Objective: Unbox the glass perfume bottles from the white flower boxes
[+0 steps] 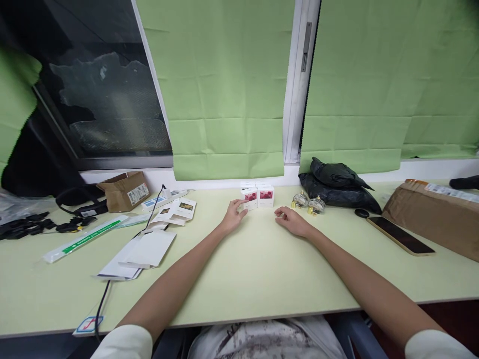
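Two small white boxes with red pictures (258, 196) stand side by side at the back of the pale green table (239, 279), more white boxes behind them. My left hand (234, 214) reaches to the left box, fingertips touching its front lower edge. My right hand (291, 220) rests on the table just right of the boxes, fingers loosely curled, holding nothing. Two small glass bottles with gold caps (308, 203) sit a little beyond the right hand.
A black bag (339, 187), a phone (399, 235) and a brown parcel (434, 214) lie at the right. At the left are white envelopes (144, 252), printed cards (175, 210), a black cable (108, 286), a cardboard box (125, 190) and black straps (26, 224).
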{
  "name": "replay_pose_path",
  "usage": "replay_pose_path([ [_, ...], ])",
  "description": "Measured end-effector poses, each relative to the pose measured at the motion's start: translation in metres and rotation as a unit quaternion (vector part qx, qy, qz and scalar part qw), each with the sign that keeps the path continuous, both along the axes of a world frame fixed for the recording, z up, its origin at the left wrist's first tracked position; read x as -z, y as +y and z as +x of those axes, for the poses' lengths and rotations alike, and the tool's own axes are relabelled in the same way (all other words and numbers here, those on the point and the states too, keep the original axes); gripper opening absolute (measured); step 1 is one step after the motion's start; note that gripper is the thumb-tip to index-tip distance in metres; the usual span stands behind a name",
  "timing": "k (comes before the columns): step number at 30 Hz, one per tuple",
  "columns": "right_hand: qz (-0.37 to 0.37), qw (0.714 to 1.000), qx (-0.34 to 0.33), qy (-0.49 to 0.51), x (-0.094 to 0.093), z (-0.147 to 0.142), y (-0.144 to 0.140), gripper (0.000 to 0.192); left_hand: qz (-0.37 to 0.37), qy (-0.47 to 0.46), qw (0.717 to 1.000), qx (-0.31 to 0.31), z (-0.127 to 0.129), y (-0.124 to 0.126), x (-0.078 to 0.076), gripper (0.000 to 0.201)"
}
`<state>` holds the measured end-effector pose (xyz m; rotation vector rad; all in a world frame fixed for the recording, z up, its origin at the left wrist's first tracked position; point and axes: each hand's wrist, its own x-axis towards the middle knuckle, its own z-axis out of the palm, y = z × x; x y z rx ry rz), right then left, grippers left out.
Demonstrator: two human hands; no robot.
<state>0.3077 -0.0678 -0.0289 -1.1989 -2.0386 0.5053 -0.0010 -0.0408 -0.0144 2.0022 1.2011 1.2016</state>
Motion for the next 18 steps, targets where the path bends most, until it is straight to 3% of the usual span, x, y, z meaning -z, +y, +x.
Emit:
replay_pose_path([
  [5, 0.006, 1.0, -0.003, -0.005, 0.002, 0.0, 0.002, 0.029, 0.012, 0.014, 1.0, 0.002, 0.003, -0.002, 0.002, 0.042],
  [10, 0.009, 1.0, -0.004, -0.016, 0.001, -0.001, 0.001, 0.029, 0.05, 0.085, 0.995, -0.003, 0.005, -0.006, 0.002, 0.049],
  [18, 0.01, 0.999, -0.004, -0.033, -0.005, -0.002, -0.004, 0.027, 0.122, 0.151, 0.978, -0.076, 0.008, -0.029, -0.006, 0.017],
])
